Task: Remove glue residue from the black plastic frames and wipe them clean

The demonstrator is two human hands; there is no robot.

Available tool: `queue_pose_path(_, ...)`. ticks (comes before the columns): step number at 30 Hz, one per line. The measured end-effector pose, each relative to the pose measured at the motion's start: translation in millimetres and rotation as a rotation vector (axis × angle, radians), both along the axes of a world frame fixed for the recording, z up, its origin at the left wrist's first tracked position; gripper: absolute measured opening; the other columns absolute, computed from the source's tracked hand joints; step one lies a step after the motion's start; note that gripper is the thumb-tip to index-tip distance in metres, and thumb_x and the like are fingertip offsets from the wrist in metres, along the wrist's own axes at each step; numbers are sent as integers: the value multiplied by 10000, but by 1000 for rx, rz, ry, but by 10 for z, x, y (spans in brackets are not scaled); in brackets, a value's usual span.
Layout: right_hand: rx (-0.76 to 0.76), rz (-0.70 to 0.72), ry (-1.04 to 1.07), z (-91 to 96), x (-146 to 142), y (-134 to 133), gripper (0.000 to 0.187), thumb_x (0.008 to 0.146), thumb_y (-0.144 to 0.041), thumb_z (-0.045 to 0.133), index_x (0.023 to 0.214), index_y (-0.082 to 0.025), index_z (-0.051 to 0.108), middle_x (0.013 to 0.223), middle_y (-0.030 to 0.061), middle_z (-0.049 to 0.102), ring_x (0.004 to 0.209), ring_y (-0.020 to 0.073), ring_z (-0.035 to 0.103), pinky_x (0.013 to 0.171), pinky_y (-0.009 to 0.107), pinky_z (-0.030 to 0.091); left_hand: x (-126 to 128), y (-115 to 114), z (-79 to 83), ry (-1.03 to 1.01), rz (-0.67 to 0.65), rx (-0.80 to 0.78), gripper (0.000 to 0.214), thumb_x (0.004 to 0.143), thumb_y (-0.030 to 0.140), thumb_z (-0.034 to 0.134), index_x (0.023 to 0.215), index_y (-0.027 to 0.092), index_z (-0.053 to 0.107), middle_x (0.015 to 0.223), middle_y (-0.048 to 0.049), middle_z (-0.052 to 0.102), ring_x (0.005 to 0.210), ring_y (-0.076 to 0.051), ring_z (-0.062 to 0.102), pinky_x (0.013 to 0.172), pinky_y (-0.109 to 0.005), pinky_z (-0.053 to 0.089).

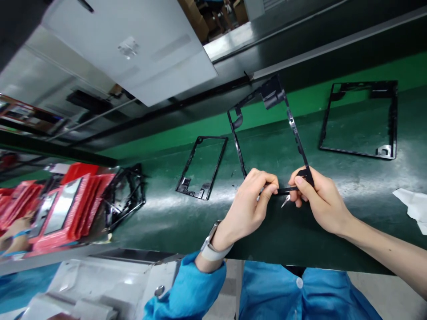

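Observation:
Raised before me is a thin black rectangular plastic frame [295, 130], tilted up with its far end off the bench. My left hand [249, 205] pinches its near edge between thumb and fingers. At the near right corner, my right hand [320, 201] is closed on the same frame. A small pointed silvery piece [286, 201] sticks out below the right fingers; its other end is hidden, so I cannot tell what it is. A smaller-looking black frame [217, 168] lies flat to the left, and another black frame [395, 120] lies at the right.
The green bench top [160, 222] runs across. On its left stand stacked black frames [140, 195] and several red-wrapped panels [90, 191], with another person's hand [20, 235] beside them. White cloth or paper [413, 209] lies far right. A grey panel [150, 58] hangs above.

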State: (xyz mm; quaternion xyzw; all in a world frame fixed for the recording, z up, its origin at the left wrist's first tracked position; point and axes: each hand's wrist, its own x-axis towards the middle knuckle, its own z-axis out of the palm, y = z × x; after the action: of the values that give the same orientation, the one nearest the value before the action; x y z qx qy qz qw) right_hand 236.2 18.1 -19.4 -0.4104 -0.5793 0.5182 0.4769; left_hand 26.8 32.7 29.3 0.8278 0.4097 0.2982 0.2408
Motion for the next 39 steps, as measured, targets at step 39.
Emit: queue_pose_path(39,3,-57,45,5,40,31,250,1163,-424,502,1049,-228,607,773,-42,680,621,93,625,608,255,469,-330,-101,125,427,129,362,68,1055,147,649,1043,163,714,925,-53,685,896,-206,556,813,-354,499)
